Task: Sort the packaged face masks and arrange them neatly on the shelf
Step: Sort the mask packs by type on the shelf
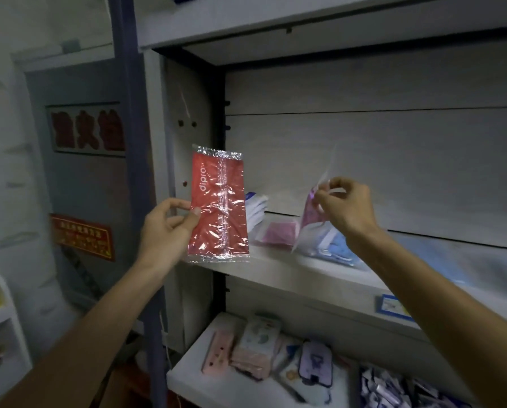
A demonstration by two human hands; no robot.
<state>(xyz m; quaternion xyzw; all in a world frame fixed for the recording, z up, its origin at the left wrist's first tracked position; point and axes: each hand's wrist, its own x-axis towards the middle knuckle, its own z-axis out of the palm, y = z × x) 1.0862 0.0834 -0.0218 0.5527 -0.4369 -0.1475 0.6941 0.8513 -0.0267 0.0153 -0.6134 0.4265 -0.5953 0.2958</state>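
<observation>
So I've got the left hand [169, 228] pinching a red "dipro" mask packet [218, 206] by its left edge, held upright in the air just off the front left end of the middle shelf [305, 273]. The right hand [344, 207] is over at 3 o'clock from it, fingertips pinched on the top corner of a clear bag with a pink mask [309, 222] inside, its lower end down on the blue masks [339, 248] lying there. Another pink packet [277, 232] lies flat between the two, with a white stack [256, 209] at 10 o'clock of that.

My worry: that film is slippery, and a thin corner pinch could let go and drop the bag onto the blues, mixing the colours. Same with the red one, it's out past the shelf edge, so a slip probably sends it down onto the phone cases [256, 346] below.
</observation>
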